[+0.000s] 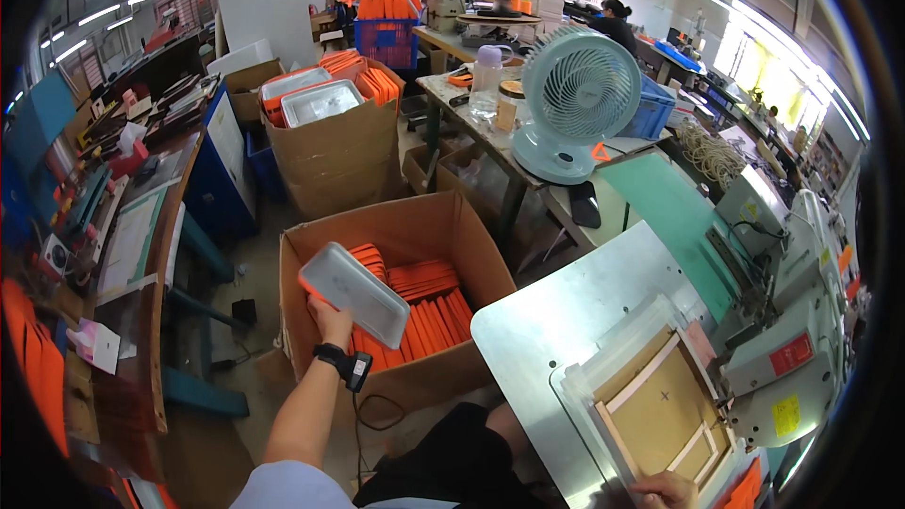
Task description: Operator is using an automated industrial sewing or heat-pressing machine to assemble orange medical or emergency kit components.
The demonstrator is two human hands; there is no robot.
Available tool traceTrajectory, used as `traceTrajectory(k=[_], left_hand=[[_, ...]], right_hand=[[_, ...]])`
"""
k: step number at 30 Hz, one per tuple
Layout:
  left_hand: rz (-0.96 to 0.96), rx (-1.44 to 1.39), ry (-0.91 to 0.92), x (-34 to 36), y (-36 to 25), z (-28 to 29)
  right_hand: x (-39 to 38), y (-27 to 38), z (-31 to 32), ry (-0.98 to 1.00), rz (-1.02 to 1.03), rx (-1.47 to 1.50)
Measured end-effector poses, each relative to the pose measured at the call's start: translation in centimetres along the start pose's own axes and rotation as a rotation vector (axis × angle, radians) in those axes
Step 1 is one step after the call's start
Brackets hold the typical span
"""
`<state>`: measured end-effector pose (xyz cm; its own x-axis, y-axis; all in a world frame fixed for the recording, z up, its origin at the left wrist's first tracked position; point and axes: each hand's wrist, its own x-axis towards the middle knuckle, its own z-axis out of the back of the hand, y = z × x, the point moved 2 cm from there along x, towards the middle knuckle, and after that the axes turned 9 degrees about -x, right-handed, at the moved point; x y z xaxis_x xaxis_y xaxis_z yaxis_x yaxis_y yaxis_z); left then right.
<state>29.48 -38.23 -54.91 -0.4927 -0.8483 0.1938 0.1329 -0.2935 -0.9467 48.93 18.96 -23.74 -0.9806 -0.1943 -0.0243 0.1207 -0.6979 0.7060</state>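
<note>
Orange flat pieces were seen standing in rows inside an open cardboard box on the floor, to the person's left of the seat. The left hand was closed on the lower edge of a grey tray, which was held tilted just above the orange pieces, inside the box walls. The right hand lay at the lower edge of the view, fingers resting on the near rim of a clear frame with a tan board on the metal surface; whether it gripped or only touched could not be told. The hands were well apart.

Progress was judged early to middle: the box was still mostly full, and a second box behind it held more trays and orange pieces.

Room was noted as tight. The tray had to clear the raised box flaps, and the curved edge of the surface lay just beside the box. The grey machine closed off the right side of the board. Open floor was seen left of the box.
</note>
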Motion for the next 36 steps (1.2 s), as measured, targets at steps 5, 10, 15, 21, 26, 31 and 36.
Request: traceTrajectory(k=[5,10,15,21,26,31,36], left_hand=[[0.226,0.059,0.363,-1.8,0.6,-5.1],[0.544,-0.115,0.669,-2.8,4.6,-9.6],[0.667,0.057,0.775,-4.4,4.9,-10.4],[0.18,-0.426,0.615,-2.2,3.0,-9.7],[-0.259,-0.65,0.748,-11.1,-25.6,-2.1],[-1.244,-0.228,1.938,-24.6,-40.7,-0.5],[-1.794,-0.083,2.197,-34.9,-41.2,-3.4]], right_hand=[[-0.2,-1.5,-0.1,-0.005,-0.008,0.041],[-0.1,-2.5,-0.5,0.005,-0.046,0.157],[-0.3,-2.3,-0.6,-0.005,-0.045,0.163],[-0.1,-1.9,-0.1,0.033,0.026,-0.003],[1.0,1.5,-2.1,0.08,0.31,-0.249],[-2.5,6.6,-4.2,0.072,0.643,-0.136],[-9.5,2.4,-1.6,0.067,0.123,-0.332]])
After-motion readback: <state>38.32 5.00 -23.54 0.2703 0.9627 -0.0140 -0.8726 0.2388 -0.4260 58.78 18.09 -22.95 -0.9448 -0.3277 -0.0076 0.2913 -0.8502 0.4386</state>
